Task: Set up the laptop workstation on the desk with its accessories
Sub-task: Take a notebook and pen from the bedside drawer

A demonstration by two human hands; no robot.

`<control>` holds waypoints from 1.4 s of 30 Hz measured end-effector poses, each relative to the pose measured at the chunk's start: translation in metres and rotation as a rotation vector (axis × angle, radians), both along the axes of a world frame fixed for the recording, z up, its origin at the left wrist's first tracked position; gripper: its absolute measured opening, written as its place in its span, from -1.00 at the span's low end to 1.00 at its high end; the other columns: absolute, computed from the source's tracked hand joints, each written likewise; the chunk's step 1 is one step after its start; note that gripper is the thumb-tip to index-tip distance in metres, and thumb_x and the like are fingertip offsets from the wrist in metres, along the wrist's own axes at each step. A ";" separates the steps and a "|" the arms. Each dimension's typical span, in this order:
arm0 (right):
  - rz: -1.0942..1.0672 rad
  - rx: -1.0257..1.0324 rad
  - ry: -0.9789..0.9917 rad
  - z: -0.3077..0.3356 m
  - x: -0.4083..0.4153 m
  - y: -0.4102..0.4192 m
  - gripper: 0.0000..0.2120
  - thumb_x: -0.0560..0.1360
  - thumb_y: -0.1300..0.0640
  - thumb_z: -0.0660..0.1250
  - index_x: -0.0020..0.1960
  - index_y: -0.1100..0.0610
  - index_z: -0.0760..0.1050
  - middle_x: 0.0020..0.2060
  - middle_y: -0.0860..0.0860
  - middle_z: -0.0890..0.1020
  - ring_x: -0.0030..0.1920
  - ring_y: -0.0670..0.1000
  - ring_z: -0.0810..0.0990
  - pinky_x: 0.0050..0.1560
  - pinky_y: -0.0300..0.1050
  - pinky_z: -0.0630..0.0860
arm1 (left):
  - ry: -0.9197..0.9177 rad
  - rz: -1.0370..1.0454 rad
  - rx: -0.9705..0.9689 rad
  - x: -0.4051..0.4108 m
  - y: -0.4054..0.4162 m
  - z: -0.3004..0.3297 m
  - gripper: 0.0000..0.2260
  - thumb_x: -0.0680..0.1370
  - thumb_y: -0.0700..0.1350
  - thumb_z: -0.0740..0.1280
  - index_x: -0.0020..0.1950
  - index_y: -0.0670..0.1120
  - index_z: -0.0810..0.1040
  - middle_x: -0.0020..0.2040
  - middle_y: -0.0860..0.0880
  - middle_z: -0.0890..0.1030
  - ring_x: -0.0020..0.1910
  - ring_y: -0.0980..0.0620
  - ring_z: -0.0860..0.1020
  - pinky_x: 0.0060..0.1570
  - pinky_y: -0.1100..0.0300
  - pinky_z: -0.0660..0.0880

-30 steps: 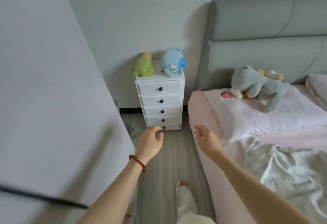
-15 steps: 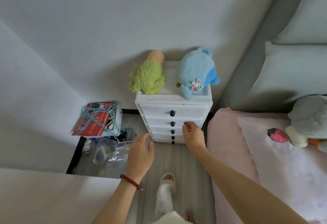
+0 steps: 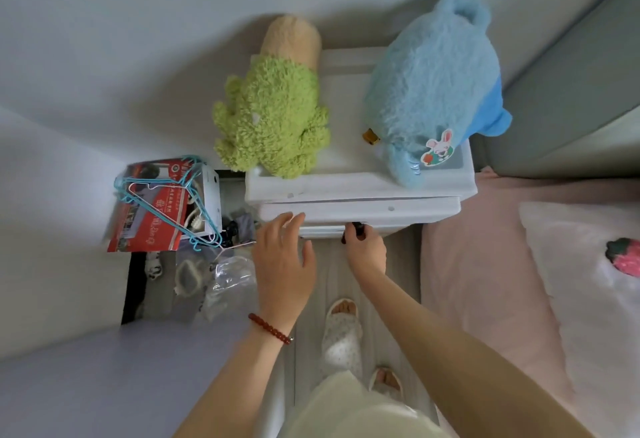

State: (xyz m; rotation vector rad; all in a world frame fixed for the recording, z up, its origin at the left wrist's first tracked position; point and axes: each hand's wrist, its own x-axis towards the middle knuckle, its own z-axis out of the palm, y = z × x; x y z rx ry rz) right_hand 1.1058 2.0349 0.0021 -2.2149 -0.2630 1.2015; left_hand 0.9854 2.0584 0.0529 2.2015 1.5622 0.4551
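Evidently early stage: in the head view no laptop, desk setup or accessory is visible, so nothing is judged placed. The right hand (image 3: pixel 365 250) pinches a dark knob (image 3: pixel 356 228) on the white drawer unit (image 3: pixel 346 192), while the left hand (image 3: pixel 282 261) hovers with fingers spread just beside the drawer front. Retrieval from the drawer and all setup appear outstanding.

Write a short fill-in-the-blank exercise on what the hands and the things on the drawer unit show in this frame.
1. The right hand pinches a dark drawer ____.
2. The left hand, fingers spread, wears a red bead ____ on its wrist.
3. On the white drawer unit the green plush lies to the ____ of the blue plush.

Missing words: knob; bracelet; left
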 end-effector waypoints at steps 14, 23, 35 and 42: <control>0.688 0.198 -0.861 0.061 0.038 -0.089 -0.72 0.42 0.03 0.16 -0.04 0.12 0.57 -0.13 0.03 0.65 -0.08 0.09 0.58 -0.05 -0.01 0.51 | 0.274 -0.350 -0.374 -0.003 -0.013 -0.006 -0.71 0.51 -0.13 0.31 0.22 -0.05 0.52 0.14 -0.01 0.60 0.09 -0.04 0.53 0.14 0.09 0.28; 1.248 -0.203 -0.412 0.060 0.041 -0.106 -0.59 0.58 -0.08 0.12 0.36 0.05 0.34 0.28 0.02 0.46 0.29 0.04 0.40 0.30 -0.09 0.28 | 0.388 -0.440 -0.600 -0.020 -0.043 -0.002 -0.77 0.50 -0.13 0.26 0.14 -0.02 0.54 0.06 0.03 0.60 0.02 0.02 0.53 -0.05 0.22 0.41; 1.216 -0.360 -0.471 0.011 0.069 -0.056 -0.71 0.55 0.05 0.18 0.25 -0.02 0.47 0.17 0.01 0.53 0.21 0.06 0.44 0.20 -0.04 0.33 | 0.463 -0.310 -0.326 0.024 0.019 -0.045 -0.42 0.56 0.07 0.18 0.50 -0.05 0.04 0.53 -0.12 0.01 0.51 -0.14 -0.02 0.39 -0.05 0.16; 1.283 -0.487 -0.502 -0.008 0.066 -0.053 -0.78 0.49 0.21 0.20 0.11 0.12 0.50 0.11 0.04 0.53 0.18 0.07 0.44 0.17 -0.05 0.31 | 0.630 -0.420 -0.378 0.031 0.024 -0.072 -0.20 0.50 0.20 0.23 0.51 -0.11 -0.15 0.53 -0.13 -0.20 0.50 -0.21 -0.19 0.40 -0.23 0.08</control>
